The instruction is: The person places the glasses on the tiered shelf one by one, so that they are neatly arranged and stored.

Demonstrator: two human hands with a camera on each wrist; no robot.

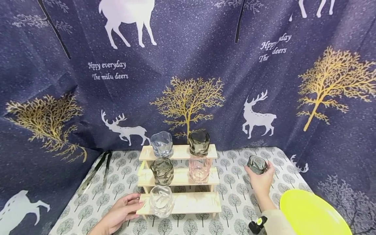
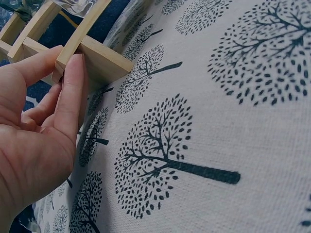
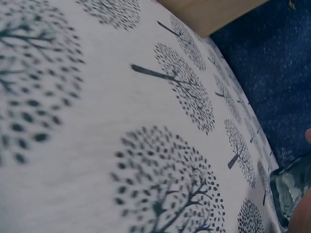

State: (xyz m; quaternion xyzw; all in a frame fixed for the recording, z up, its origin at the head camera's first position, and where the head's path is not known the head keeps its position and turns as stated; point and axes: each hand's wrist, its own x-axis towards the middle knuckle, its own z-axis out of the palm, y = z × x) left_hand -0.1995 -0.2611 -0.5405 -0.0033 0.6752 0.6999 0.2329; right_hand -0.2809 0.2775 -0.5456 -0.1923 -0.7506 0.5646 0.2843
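Note:
A three-step wooden shelf (image 1: 196, 200) stands mid-table, and my left hand (image 1: 121, 209) pinches the left end of its lowest board between thumb and fingers. In the left wrist view that board end (image 2: 73, 48) sits between the fingertips. Right of the shelf, my right hand (image 1: 261, 181) grips a grey-green glass (image 1: 257, 164), seen partly at the edge of the right wrist view. On the top step are a bluish glass (image 1: 162, 144) and a dark grey glass (image 1: 199, 143). The middle step bears a smoky glass (image 1: 162, 171) and a pink glass (image 1: 199, 169); the lowest, a clear glass (image 1: 161, 201) at left.
A bright yellow round plate (image 1: 314, 215) lies at the front right, beside my right forearm. Metal tongs (image 1: 95, 171) with dark ends rest on the left of the tree-print tablecloth (image 1: 232, 195). Dark blue deer-print fabric (image 1: 199, 55) hangs behind and along both sides.

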